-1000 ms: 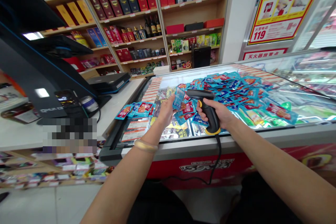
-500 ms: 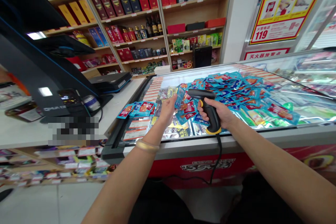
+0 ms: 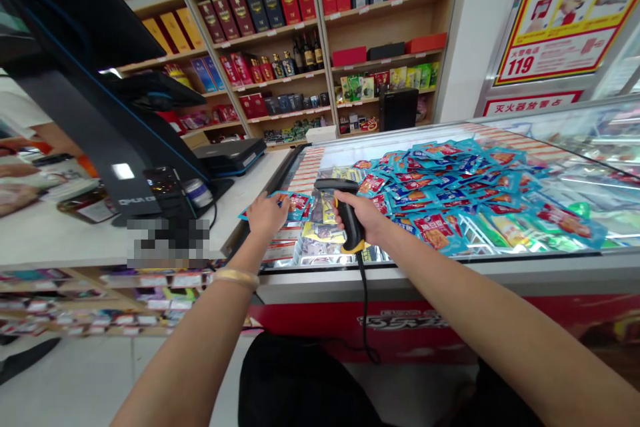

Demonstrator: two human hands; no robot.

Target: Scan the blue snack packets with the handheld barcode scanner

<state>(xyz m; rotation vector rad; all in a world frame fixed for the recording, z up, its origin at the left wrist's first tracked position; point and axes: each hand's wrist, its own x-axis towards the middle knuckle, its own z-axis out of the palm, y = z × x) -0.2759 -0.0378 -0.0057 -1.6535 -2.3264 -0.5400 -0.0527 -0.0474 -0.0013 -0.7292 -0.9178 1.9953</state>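
My right hand is wrapped round the grip of a black and yellow barcode scanner, its head pointing left over the glass freezer top. At the freezer's left end, my left hand is on a small group of blue and red snack packets; its fingers are bent over them, and whether it grips one is hard to make out. A large pile of similar packets lies on the glass to the right of the scanner.
A white counter at the left bears a dark checkout terminal, a phone and a black scale. Shelves of boxes stand behind. The scanner's cable hangs down the freezer's front. Another person's arm shows at far left.
My left hand has moved left from the main pile, with a packet in it, to the small group. The scanner in my right hand has also shifted left. The view has turned slightly.
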